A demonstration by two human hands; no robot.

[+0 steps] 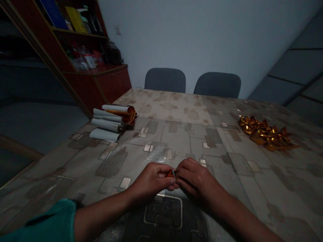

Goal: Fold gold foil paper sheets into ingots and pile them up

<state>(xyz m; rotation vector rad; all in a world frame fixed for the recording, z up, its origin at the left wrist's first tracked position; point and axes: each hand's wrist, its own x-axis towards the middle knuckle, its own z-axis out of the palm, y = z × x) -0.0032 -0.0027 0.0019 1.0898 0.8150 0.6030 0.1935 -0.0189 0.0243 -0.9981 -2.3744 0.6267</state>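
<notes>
My left hand (161, 176) and my right hand (191, 174) meet just above the near part of the table. Between their fingertips is a small piece of gold foil paper (171, 173) with a pale edge showing. The fingers of both hands are closed on it, and they hide most of its shape. On the table's left lies a stack of curled foil sheets (107, 124), whitish on one side and gold on the other. A heap of shiny folded gold foil pieces (264, 132) rests on the right side.
A patterned cloth covers the table (176, 107). Two dark chairs (165, 80) stand at its far edge, against a pale wall (196, 37). At the left back is a reddish wooden cabinet (112, 82) with bottles, bags and folders on its shelves.
</notes>
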